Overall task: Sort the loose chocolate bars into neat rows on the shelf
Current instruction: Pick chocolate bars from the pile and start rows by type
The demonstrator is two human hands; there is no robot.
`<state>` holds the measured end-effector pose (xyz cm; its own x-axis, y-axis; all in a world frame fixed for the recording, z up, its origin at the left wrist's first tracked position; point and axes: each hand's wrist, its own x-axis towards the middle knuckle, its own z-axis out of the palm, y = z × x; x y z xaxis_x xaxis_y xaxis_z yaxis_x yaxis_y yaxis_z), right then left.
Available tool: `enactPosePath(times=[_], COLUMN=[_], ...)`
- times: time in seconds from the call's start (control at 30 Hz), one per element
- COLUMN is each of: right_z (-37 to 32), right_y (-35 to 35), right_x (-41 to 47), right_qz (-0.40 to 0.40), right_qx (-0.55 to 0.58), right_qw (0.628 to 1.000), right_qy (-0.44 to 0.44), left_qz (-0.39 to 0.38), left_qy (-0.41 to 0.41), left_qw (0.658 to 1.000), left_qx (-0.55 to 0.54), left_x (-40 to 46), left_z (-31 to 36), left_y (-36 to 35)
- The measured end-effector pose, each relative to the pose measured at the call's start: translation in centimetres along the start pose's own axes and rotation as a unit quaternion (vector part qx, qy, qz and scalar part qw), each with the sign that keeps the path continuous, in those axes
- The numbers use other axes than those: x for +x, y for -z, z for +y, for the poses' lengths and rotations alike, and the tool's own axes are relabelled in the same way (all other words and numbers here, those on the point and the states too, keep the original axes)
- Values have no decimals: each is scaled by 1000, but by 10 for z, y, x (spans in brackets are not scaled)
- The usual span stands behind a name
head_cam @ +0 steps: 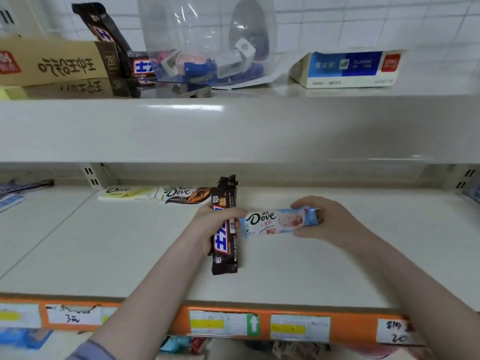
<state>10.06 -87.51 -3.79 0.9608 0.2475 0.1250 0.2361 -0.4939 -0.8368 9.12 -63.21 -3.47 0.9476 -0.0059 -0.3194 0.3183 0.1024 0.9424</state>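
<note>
Bright, even overhead light, glare streak on the upper shelf lip, soft blur, edges bowed.

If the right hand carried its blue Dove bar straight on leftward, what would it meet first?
Probably the dark brown Snickers-style bar gripped upright in the left hand; the pale blue Dove bar's left end is already beside it.

We reached both forearms over the shelf edge, bare from wrist to near the elbow, with a grey-blue sleeve cuff showing low on the left arm. Our left hand was turned thumb-up, its fingers curled round the middle of a dark brown bar held upright. Our right hand sat just beside it, palm toward us, thumb and fingers pinching the right end of a pale blue bar held level.
</note>
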Motion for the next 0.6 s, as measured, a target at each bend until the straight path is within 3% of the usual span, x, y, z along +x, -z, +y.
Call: enactPosePath(times=[0.1,0.27,0.6], right_z=[7,18,30], right_y=[-4,-12,-9], right_x=[7,20,45], right_qz=[-36,-79,-1], right_qx=[-127,-219,-311], right_qw=[990,966,921], right_qy=[55,116,236], left_qz=[21,48,97], left_qy=[19,23,-30], left_qw=[1000,998,989], left_qx=[-7,-24,-105], left_x=[-1,-1,-6], left_z=[-6,-9,-11], left_y=[0,2,23])
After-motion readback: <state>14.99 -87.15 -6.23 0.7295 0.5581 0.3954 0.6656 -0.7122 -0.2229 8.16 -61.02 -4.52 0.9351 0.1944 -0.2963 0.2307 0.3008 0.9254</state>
